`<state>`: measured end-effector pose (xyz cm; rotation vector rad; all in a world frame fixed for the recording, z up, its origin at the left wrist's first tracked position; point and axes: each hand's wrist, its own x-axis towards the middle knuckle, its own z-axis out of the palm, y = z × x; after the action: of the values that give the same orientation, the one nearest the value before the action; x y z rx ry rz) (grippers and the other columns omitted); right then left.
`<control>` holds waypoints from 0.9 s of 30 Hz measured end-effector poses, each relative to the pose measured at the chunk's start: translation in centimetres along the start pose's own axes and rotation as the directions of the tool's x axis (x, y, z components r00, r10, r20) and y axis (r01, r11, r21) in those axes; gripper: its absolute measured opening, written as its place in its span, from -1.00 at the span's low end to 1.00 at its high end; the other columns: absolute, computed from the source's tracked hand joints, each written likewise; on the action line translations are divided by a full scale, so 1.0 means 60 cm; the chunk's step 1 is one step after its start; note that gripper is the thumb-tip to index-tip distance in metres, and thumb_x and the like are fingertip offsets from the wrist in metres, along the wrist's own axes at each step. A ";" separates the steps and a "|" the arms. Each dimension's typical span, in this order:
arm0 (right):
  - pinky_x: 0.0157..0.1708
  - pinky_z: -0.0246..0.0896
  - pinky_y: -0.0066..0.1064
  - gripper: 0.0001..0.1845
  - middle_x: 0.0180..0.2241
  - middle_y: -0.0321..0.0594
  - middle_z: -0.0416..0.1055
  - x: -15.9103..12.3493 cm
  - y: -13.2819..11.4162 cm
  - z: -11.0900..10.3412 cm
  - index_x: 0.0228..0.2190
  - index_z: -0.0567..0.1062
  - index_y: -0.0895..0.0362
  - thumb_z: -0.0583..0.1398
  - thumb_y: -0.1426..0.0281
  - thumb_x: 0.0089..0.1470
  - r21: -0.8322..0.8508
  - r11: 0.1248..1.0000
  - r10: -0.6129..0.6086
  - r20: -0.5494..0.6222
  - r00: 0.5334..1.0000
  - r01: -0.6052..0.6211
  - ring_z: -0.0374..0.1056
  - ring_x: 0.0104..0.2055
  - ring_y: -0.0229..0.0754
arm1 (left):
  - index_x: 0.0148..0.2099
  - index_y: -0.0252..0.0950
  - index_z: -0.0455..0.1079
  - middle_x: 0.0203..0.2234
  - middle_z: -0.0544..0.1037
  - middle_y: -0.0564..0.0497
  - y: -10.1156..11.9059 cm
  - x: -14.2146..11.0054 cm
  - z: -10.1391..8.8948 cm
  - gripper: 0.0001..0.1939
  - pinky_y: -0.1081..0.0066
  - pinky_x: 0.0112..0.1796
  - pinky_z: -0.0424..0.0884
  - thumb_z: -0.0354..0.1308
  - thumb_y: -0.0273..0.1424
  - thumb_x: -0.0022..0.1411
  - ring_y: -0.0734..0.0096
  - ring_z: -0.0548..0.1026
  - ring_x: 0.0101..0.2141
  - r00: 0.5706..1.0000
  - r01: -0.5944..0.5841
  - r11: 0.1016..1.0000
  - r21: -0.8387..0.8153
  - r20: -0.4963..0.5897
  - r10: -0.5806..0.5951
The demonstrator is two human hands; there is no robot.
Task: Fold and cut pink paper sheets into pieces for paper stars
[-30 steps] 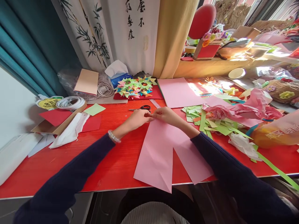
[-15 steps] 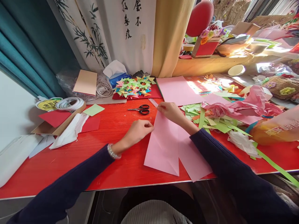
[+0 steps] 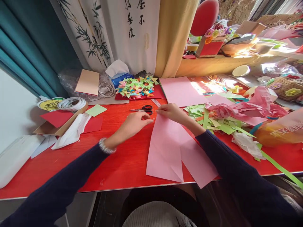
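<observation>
A pink sheet of paper lies before me, cut or folded so that two long flaps spread toward the table's front edge. My right hand is closed in a pinch on its far end. To the left of the paper, my left hand hovers with thumb and fingers slightly apart and nothing visible between them. Just beyond my left hand lie black-handled scissors, blades pointing left. A ruler sits past them, near my right fingertips.
The table is red. Another pink sheet lies at the back. Green paper strips and crumpled pink paper are heaped on the right. A folded-paper star ring sits at the back, and a cardboard tray at the left.
My hands were together at the paper's far end. The left hand came away down the paper's left edge, then moved up and left, off it. The near flaps shifted right.
</observation>
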<state>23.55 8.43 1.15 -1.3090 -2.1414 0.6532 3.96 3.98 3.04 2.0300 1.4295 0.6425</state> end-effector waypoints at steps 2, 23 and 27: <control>-0.53 -0.09 -0.45 -0.68 -0.61 -0.32 0.26 -0.003 -0.002 0.005 -0.55 0.44 0.18 0.09 0.24 0.09 0.007 1.000 -0.002 -0.003 1.000 0.002 0.06 -0.55 -0.33 | -0.30 -0.32 0.53 -0.40 0.57 -0.03 -0.006 0.050 0.025 -0.76 0.41 -0.33 0.24 0.19 -0.25 0.09 0.30 0.45 -0.34 1.000 -0.014 0.999 -0.030 0.008 0.014; -0.44 -0.08 -0.38 -0.75 -0.58 -0.22 0.29 0.013 0.057 -0.019 -0.52 0.43 0.18 0.05 0.37 0.10 -0.130 0.983 0.093 -0.271 0.958 -0.132 0.09 -0.50 -0.24 | -0.44 -0.32 0.49 -0.53 0.54 0.04 0.001 -0.174 0.029 -0.79 0.48 -0.41 0.26 0.13 -0.29 0.06 0.41 0.43 -0.46 0.837 0.355 0.926 -0.128 0.485 -0.254; -0.44 -0.07 -0.39 -0.75 -0.57 -0.24 0.27 0.014 0.052 -0.026 -0.54 0.42 0.19 0.06 0.36 0.08 -0.105 0.987 0.093 -0.223 0.970 -0.118 0.09 -0.50 -0.26 | -0.36 -0.24 0.55 -0.44 0.58 0.06 0.033 -0.223 -0.007 -0.81 0.51 -0.42 0.27 0.17 -0.28 0.09 0.39 0.48 -0.40 0.620 0.320 0.947 -0.025 0.761 -0.189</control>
<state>26.25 10.66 0.46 -1.4928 -1.9683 0.4081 0.81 -9.16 3.90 1.5989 1.0579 -0.2238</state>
